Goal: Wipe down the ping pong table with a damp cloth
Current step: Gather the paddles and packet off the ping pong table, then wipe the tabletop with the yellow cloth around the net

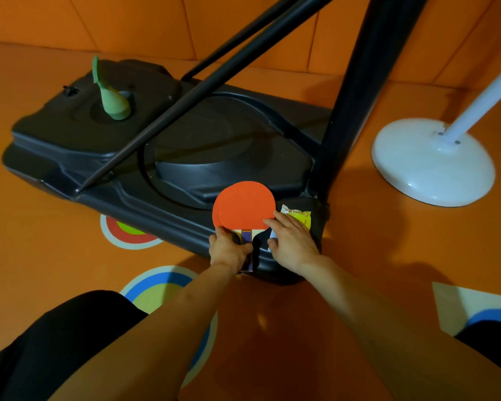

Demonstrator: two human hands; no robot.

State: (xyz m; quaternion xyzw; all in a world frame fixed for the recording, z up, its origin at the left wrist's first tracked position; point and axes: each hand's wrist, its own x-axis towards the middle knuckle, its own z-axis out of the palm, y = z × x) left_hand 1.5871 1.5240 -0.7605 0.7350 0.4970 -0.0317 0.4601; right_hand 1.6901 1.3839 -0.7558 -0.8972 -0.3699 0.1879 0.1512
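Red-faced ping pong paddles (244, 204), apparently two stacked, on near corner of black moulded plastic base (104, 146); left hand (229, 250) gripping handles, right hand (291, 244) fingers spread, touching blade edge, over yellow wrapper (300, 217).

There is only the one view, worn on the person's head, looking forward and steeply down over both outstretched forearms. It sits close above the large black moulded plastic stand base (162, 146), which fills the middle of the frame. Beyond the base rises the padded orange wall (128, 21); right of it stands a round white fan foot (431, 166). Wide-angle bending curves the edges.
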